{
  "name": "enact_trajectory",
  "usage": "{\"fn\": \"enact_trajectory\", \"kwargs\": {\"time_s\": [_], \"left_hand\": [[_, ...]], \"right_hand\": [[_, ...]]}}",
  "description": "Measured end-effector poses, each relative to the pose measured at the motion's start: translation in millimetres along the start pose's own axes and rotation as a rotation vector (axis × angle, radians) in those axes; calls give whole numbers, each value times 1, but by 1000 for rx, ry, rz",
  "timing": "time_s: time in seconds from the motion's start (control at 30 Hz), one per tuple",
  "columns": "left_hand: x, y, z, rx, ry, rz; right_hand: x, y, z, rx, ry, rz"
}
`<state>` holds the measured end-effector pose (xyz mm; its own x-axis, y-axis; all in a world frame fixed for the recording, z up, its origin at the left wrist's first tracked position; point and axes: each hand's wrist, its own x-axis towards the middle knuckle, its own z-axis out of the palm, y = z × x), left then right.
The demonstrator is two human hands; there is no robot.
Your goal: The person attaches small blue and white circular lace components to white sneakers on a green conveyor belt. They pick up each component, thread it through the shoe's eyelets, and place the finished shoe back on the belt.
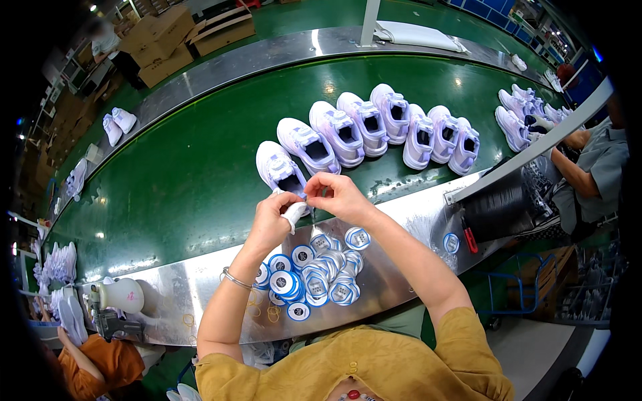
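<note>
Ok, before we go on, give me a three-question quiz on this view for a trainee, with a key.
1. True or false: the gun-shaped tool lies left of the round tags.
2. The left hand and right hand are nearest: A) a cardboard box; B) a shoe; C) the red-handled tool.
3. How many shoes stand in the group just ahead of the hands?

Key: 1. True. 2. B. 3. Eight.

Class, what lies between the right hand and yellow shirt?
In the head view, blue-rimmed discs lie heaped on the ledge between the right hand and the shirt.
</note>
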<state>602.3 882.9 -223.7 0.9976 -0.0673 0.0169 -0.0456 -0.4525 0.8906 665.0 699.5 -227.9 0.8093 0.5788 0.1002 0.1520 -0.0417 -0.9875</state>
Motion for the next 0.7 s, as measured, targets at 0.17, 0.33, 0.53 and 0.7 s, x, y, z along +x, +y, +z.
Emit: {"fn": "enact_trajectory", "kwargs": {"time_s": [0.17,0.33,0.53,0.7], "left_hand": [[-1,2,4,-118,7,-57],[-1,-5,5,-132,17,-34],[-4,2,3,-59,14,-49],[-4,0,5,-35,21,-28]], "right_hand": [[1,8,-1,127,60,22],[-1,6,-2,57,43,-1],[0,1,-2,24,9,15],[1,4,0,35,-30,21]]}}
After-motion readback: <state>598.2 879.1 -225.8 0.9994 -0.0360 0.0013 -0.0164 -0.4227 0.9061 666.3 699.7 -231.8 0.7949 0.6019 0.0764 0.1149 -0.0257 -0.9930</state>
